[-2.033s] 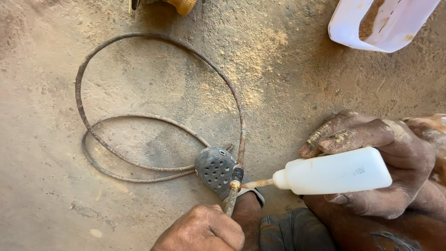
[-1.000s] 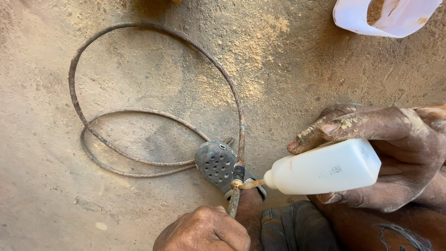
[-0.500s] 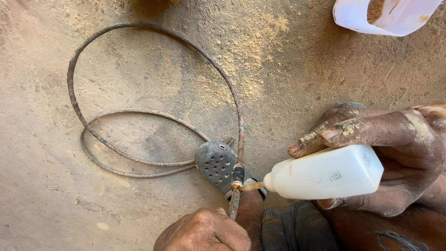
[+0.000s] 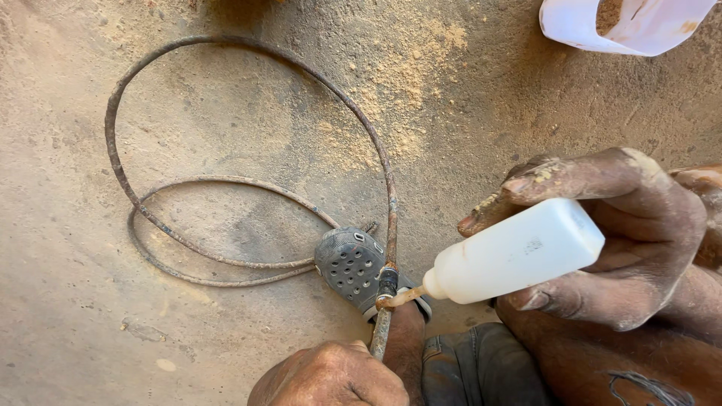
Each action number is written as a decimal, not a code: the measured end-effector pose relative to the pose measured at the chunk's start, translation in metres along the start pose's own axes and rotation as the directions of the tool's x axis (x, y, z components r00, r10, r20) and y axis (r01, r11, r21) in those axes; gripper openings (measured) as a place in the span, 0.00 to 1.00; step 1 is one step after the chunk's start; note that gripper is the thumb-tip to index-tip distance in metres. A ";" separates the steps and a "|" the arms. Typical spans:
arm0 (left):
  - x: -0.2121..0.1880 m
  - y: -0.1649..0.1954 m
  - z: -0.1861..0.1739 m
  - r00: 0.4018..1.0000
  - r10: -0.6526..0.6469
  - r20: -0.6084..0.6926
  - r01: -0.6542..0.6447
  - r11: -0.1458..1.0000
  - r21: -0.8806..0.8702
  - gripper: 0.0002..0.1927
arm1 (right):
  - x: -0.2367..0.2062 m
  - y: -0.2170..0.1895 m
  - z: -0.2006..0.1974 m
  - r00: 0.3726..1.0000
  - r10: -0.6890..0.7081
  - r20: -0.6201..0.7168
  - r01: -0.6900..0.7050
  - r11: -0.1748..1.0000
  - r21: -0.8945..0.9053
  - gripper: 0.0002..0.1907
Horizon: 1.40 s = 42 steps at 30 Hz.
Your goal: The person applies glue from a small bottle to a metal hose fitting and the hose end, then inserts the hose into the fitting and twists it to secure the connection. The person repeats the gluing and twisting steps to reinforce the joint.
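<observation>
My right hand grips a white plastic squeeze bottle lying sideways, its thin nozzle touching a dark ferrule on a rusty cable. The cable loops in coils over the dusty ground and comes back toward me. At the bottom edge my left hand is closed around the cable's near end just below the ferrule. A grey perforated sandal on a foot rests right under the ferrule.
A cut white plastic container lies at the top right corner. Sawdust is scattered across the concrete floor around the upper coil. Dark trouser cloth shows at the bottom between my hands.
My right hand has shifted the bottle slightly left, bringing the nozzle tip onto the ferrule. The view has drifted a little. My left hand and the cable stay put.
</observation>
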<state>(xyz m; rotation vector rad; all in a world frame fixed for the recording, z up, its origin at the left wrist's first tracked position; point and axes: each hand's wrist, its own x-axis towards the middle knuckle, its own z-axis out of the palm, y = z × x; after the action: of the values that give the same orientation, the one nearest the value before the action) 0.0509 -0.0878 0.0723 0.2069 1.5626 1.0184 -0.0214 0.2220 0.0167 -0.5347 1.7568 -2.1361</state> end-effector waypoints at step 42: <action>0.119 -0.026 0.084 0.519 0.809 0.274 -0.843 0.431 0.323 0.12 | -0.053 0.026 0.005 0.949 0.303 -0.087 -0.311 0.946 -0.096 0.27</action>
<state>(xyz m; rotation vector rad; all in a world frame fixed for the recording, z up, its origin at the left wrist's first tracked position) 0.1000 0.0132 -0.0241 1.4566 1.5841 1.3638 0.0278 0.2383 -0.0127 -0.1933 1.8633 -1.8730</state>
